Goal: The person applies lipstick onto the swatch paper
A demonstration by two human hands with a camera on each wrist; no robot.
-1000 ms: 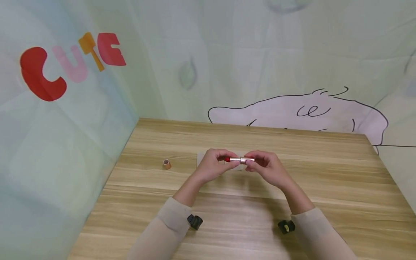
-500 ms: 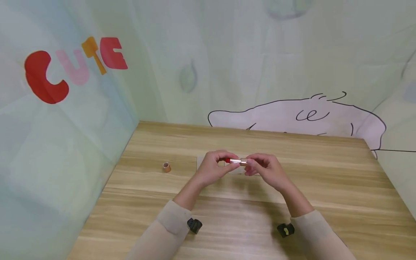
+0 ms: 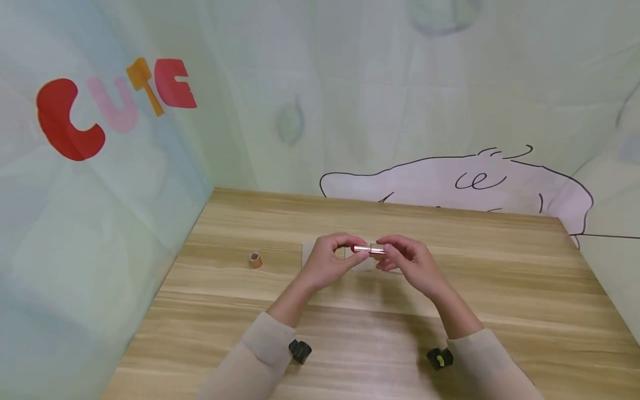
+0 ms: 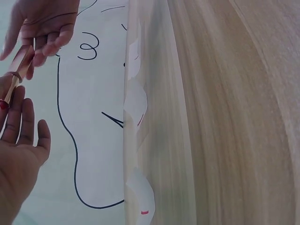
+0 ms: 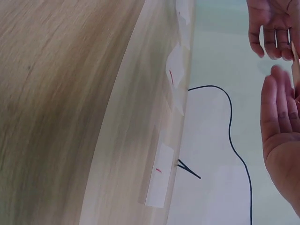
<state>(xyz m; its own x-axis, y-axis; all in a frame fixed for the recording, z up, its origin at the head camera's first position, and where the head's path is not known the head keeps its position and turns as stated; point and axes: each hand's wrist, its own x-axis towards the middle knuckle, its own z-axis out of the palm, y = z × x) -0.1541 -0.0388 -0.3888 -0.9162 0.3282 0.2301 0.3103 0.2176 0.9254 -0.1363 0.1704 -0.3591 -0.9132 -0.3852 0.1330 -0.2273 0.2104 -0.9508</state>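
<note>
In the head view a lipstick (image 3: pixel 363 249) with a red tip and a shiny metal tube lies sideways between both hands, above the table. My left hand (image 3: pixel 326 261) pinches its tube near the tip with thumb and fingers. At the other end, my right hand (image 3: pixel 411 262) grips the base between thumb and fingers. The left wrist view shows the lipstick (image 4: pixel 19 65) slanting between the hands, its red end toward the left hand. A small copper-coloured lipstick cap (image 3: pixel 255 260) stands on the table to the left, its hollow end up.
Pale paper (image 3: pixel 307 253) lies on the wooden table (image 3: pixel 240 322) behind the hands. In the wrist views, pieces of white paper with red marks (image 5: pixel 159 180) show near the table's far edge. Printed cloth walls (image 3: pixel 250 111) stand at the back and left.
Less of the red tip shows than before. The right fingers have shifted on the lipstick's base. The head view has tilted slightly up; the cap stays in place.
</note>
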